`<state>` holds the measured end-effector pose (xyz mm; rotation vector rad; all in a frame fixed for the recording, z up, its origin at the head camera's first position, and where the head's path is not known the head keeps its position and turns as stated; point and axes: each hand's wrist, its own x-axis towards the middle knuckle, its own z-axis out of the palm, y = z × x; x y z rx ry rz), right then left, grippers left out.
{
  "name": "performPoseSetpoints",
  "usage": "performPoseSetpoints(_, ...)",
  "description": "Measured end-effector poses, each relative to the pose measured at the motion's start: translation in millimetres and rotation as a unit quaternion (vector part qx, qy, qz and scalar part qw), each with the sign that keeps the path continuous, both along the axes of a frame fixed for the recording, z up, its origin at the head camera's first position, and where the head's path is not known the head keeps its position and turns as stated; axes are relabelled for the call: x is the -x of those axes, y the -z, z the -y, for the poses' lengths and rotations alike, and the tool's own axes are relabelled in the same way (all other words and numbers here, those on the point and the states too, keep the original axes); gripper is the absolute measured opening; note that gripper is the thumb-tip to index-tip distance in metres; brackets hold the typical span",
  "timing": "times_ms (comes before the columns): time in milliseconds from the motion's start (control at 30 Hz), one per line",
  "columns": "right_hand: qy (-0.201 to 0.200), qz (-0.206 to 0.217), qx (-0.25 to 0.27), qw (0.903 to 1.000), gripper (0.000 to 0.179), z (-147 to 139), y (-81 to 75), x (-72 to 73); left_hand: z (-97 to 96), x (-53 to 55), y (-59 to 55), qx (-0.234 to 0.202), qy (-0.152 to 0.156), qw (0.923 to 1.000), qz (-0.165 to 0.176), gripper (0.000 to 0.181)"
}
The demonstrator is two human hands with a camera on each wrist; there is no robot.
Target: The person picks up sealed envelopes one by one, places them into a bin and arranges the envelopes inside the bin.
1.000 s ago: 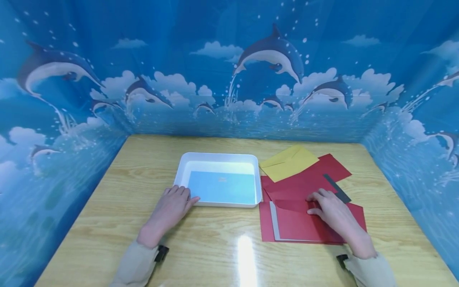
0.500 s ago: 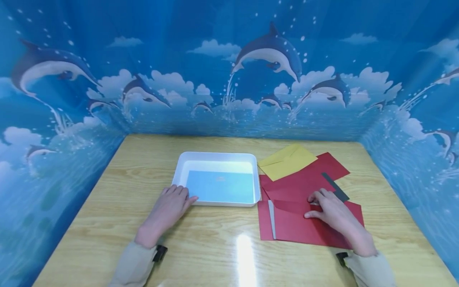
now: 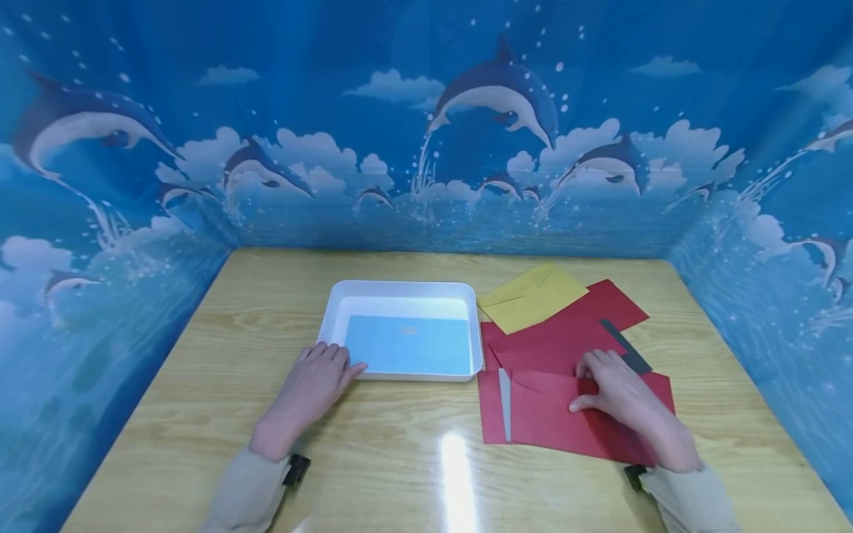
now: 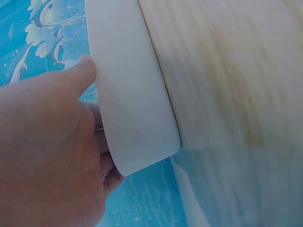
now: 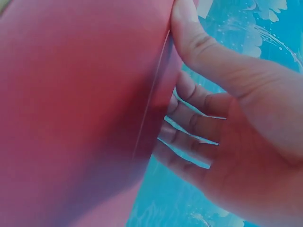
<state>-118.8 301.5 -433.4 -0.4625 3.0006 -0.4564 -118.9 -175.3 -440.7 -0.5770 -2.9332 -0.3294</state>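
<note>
At the front left corner of a white tray (image 3: 403, 290) is my left hand (image 3: 315, 381), its fingers bent over the rim and its thumb along the front edge. The left wrist view shows the tray's outer wall beside the thumb; some fingertips are hidden. A light blue sheet (image 3: 406, 346) with a small print lies in the tray. To the right, my right hand (image 3: 620, 396) pinches the upper edge of a red envelope (image 3: 549, 411). Thumb in front and fingers behind show in the right wrist view. A grey strip (image 3: 506, 407) shows at this envelope's left side.
Behind the gripped envelope lie other red envelopes (image 3: 549, 342), overlapping, with a dark grey strip (image 3: 625, 346) among them. A yellow envelope (image 3: 533, 300) lies on top at the back. Dolphin-print curtains (image 3: 426, 215) border the wooden table (image 3: 266, 296) at the back and sides.
The gripped red envelope has tilted slightly, its lower right corner coming nearer, and less of the grey shows along its bottom. The left hand stays at the tray; the head view has shifted a little.
</note>
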Motion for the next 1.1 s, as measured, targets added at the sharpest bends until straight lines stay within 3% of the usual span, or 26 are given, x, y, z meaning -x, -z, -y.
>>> performPoseSetpoints(133, 0.003, -0.012, 0.02, 0.9997, 0.05, -3, -4.0, -0.5, -0.3, 0.0, -0.3, 0.003, -0.005, 0.9999, 0.012, 0.031)
performPoseSetpoints(333, -0.011, -0.093, 0.012, 0.9956, 0.039, -1, -6.9, -1.0, -1.0, -0.5, -1.8, 0.005, -0.01, 0.9998, 0.015, 0.031)
performPoseSetpoints(667, -0.026, -0.217, 0.014, 0.9757, 0.031, 14, -9.5, -1.4, -0.1, -0.2, 0.2, 0.003, -0.006, 0.9999, 0.01, 0.032)
performPoseSetpoints(1100, -0.03, -0.278, 0.007, 0.96, 0.029, 17, -11.3, 4.0, 1.0, 1.1, 1.2, 0.005, 0.001, 1.0, -0.001, 0.031)
